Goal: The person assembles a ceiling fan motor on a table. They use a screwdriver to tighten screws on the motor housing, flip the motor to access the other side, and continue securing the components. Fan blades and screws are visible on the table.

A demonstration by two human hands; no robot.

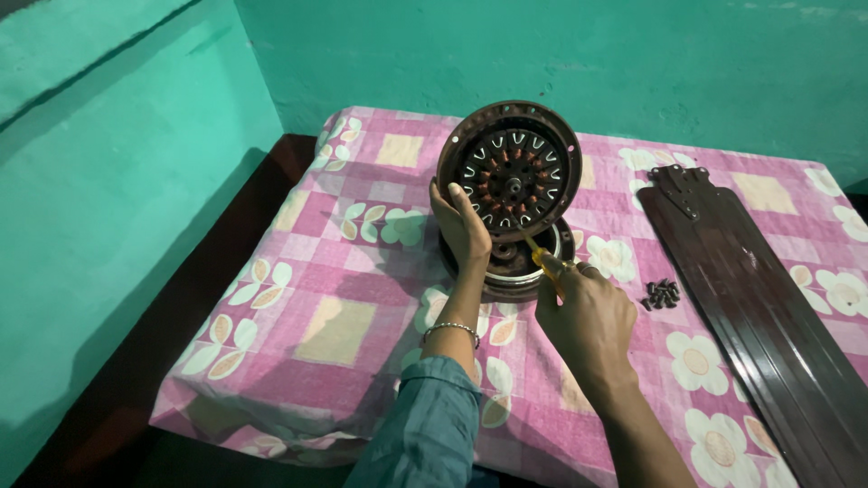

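On pink floral cloth [344, 325], round ribbed metal fan motor [512, 176] tilted up, L hand [459, 226] gripped rim, R hand [586, 312] fist-closed on yellow-handled screwdriver [542, 260], loose screws [662, 294] nearby.

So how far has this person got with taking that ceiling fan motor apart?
Done, by the look of it: the fan blades lie apart on the table, and a small pile of screws sits beside them. In hand: the left hand tilts up the motor's upper half, coils showing, while the right hand works a screwdriver at the seam. Left: separating it from the lower cover.
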